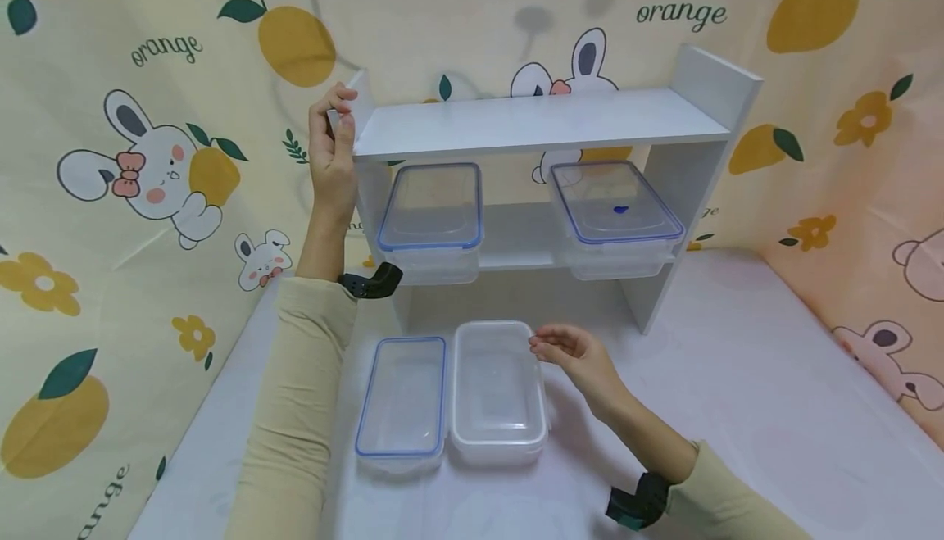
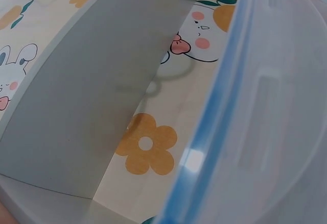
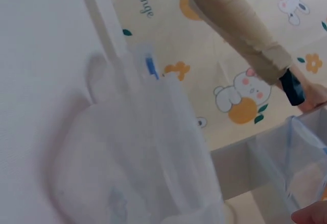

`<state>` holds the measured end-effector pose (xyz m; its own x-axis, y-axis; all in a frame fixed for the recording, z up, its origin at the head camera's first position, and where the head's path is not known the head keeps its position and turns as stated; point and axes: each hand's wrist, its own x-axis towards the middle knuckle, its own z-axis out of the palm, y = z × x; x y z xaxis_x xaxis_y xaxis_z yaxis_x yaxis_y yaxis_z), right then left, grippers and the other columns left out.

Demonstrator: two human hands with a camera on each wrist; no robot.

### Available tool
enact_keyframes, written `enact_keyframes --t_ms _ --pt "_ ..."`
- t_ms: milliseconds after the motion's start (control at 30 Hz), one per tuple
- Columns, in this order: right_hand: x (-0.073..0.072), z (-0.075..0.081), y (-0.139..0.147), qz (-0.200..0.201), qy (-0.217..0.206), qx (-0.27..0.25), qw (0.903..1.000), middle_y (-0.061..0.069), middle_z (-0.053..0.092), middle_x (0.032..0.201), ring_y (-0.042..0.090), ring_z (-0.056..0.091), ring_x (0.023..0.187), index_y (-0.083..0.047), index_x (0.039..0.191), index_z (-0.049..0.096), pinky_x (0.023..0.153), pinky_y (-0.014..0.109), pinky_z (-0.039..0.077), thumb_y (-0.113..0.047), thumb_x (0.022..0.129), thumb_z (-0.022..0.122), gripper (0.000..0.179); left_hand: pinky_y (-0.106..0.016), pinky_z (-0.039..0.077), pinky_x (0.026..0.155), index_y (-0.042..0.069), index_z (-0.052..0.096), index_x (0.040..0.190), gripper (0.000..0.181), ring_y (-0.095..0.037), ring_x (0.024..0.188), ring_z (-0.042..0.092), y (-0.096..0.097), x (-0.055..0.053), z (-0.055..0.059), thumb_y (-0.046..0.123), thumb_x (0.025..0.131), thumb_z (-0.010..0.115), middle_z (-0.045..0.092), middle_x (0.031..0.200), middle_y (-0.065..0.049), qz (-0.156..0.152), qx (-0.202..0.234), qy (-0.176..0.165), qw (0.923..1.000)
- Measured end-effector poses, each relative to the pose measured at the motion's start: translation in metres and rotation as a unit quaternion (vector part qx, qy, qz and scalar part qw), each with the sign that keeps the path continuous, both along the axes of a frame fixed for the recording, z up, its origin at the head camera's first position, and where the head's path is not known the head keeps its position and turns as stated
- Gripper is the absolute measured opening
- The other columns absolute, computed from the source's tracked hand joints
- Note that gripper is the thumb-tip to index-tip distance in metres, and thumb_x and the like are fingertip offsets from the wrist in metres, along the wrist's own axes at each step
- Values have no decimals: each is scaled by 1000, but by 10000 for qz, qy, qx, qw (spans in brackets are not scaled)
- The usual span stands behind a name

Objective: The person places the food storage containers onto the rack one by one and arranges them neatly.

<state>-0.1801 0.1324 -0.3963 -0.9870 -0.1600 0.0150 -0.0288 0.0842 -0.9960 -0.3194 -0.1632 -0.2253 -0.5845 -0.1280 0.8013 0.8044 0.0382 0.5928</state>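
Note:
My left hand (image 1: 333,151) grips the raised left side panel of a white two-tier shelf (image 1: 546,124), fingers curled at its top edge. On the table, my right hand (image 1: 586,368) has its loosely bent fingers at the far right corner of a clear container with a white lid (image 1: 499,384); a fingertip (image 3: 311,214) shows in the right wrist view. Left of that container lies a clear container with a blue-rimmed lid (image 1: 401,397). Two more blue-rimmed containers sit on the middle board, one at the left (image 1: 431,208) and one at the right (image 1: 618,204).
A blue mark (image 1: 621,210) shows on the right shelf container's lid. Both shelf containers jut past the board's front edge. The white table (image 1: 737,409) meets a fruit-and-rabbit patterned backdrop (image 1: 457,24) at the back and sides.

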Motion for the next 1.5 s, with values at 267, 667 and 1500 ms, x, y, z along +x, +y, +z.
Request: enact_keyframes --t_ms 267,667,1500 --pt "5 -11 13 100 -251 -275 9993 -6 69 94 -3 66 85 24 123 43 82 16 56 -1 94 53 39 -21 20 124 13 41 107 10 -21 149 24 1 2 1 8 102 35 46 124 9 64 -48 -136 9999" --pt "6 -30 17 166 -1208 -19 9925 -8 67 86 2 66 80 17 123 48 78 20 58 -11 91 62 45 -22 19 124 16 41 106 10 -23 150 24 1 0 2 9 102 35 46 124 10 19 -39 -91 9999" --pt "1 -44 17 875 -2603 -925 9571 -4 72 85 6 69 84 11 119 52 81 22 59 -17 87 67 45 -22 18 125 14 41 105 9 -24 150 23 1 0 1 8 102 35 47 123 9 24 -20 -90 10000"
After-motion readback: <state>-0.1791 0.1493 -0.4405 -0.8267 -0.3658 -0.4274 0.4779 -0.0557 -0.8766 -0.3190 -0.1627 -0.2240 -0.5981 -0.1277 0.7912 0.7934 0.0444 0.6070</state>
